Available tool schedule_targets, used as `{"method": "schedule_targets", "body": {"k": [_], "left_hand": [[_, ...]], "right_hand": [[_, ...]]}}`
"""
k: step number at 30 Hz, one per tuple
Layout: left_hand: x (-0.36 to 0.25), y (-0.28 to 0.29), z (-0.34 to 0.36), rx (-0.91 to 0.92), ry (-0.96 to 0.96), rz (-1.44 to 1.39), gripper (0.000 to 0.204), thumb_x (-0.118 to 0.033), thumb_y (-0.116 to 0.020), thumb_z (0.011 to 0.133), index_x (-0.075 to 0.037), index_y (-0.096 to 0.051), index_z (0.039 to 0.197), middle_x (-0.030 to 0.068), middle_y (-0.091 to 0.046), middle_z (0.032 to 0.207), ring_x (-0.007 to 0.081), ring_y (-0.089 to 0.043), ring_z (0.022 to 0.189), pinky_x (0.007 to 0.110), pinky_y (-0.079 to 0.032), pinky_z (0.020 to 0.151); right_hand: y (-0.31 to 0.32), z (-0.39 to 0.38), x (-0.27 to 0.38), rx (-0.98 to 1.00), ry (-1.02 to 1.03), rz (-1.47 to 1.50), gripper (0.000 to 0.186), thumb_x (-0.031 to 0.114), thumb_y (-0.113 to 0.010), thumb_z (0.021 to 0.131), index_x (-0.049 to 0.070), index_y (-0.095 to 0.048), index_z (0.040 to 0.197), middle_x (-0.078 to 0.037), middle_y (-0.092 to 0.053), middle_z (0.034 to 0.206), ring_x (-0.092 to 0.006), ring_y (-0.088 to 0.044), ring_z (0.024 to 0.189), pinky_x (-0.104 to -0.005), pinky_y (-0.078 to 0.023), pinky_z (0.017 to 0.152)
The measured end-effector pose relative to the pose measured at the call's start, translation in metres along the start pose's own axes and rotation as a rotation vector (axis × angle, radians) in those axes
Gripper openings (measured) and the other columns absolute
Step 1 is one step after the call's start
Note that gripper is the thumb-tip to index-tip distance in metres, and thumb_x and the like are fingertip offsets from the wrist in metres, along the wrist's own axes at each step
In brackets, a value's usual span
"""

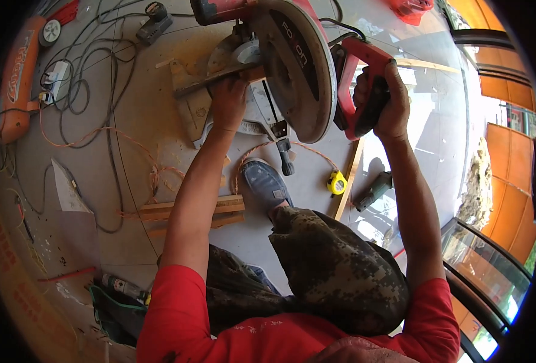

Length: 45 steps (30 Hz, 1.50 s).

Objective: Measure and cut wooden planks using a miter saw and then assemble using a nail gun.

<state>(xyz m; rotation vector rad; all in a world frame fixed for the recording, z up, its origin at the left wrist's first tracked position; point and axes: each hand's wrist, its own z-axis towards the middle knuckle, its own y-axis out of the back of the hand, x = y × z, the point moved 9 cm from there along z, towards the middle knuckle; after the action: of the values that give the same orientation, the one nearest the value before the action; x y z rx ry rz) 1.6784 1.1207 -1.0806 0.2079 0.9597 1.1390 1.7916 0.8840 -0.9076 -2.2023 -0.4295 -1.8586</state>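
Gripping hand: right hand [382,100] wrapped tight around the red handle [365,78] of the mitre saw [292,66].
Pressing hand: left hand [227,100] flat, fingers spread on the wooden strip [219,77], left of the saw's blade guard.
Floor: yellow tape measure [337,182] below the saw.

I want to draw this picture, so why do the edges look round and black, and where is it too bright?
In the head view, the fisheye lens bends straight lines and leaves black corners; sun glare whitens the grey floor beside the right hand on the red saw handle; the left hand, on the wooden strip, sits in softer light.
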Motion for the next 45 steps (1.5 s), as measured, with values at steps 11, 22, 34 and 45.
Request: {"method": "schedule_targets", "body": {"k": [11,22,34,45], "left_hand": [[-0.005,0.006,0.001,0.098,-0.045,0.068,0.025,-0.007,-0.058,0.080,-0.010,-0.061,0.105,0.0132,-0.057,0.083,0.0353,-0.058,0.080,0.046,-0.048,0.070],[-0.039,0.103,-0.048,0.470,-0.271,-0.050,0.029,-0.009,-0.066,0.083,-0.009,-0.060,0.111,0.0073,-0.062,0.093,0.0265,-0.060,0.090,0.037,-0.049,0.081],[0.004,0.132,-0.125,0.786,0.100,0.041,0.025,-0.017,-0.072,0.084,-0.007,-0.061,0.104,0.0126,-0.070,0.097,0.0319,-0.067,0.088,0.042,-0.056,0.073],[-0.029,0.083,-0.153,1.021,-0.076,0.314,0.071,-0.012,-0.077,0.073,-0.019,-0.042,0.134,0.0131,-0.052,0.131,0.0389,-0.044,0.127,0.053,-0.042,0.100]], "right_hand": [[0.041,-0.035,-0.091,-0.120,0.277,-0.326,0.055,0.047,-0.035,0.098,0.001,-0.059,0.114,-0.008,-0.064,0.089,-0.0182,-0.059,0.080,-0.0315,-0.047,0.076],[-0.014,0.038,0.089,-0.037,0.087,-0.366,0.056,0.052,-0.047,0.097,0.001,-0.061,0.112,-0.012,-0.068,0.088,-0.0206,-0.066,0.075,-0.0312,-0.054,0.070],[-0.007,0.071,0.090,0.147,0.739,-0.386,0.071,0.051,-0.014,0.105,-0.007,-0.053,0.095,-0.020,-0.062,0.084,-0.0227,-0.058,0.071,-0.0425,-0.047,0.059],[0.096,-0.054,-0.144,-0.351,-0.105,-0.287,0.035,0.031,-0.055,0.098,-0.002,-0.066,0.103,-0.009,-0.068,0.089,-0.0142,-0.061,0.074,-0.0281,-0.050,0.066]]}}
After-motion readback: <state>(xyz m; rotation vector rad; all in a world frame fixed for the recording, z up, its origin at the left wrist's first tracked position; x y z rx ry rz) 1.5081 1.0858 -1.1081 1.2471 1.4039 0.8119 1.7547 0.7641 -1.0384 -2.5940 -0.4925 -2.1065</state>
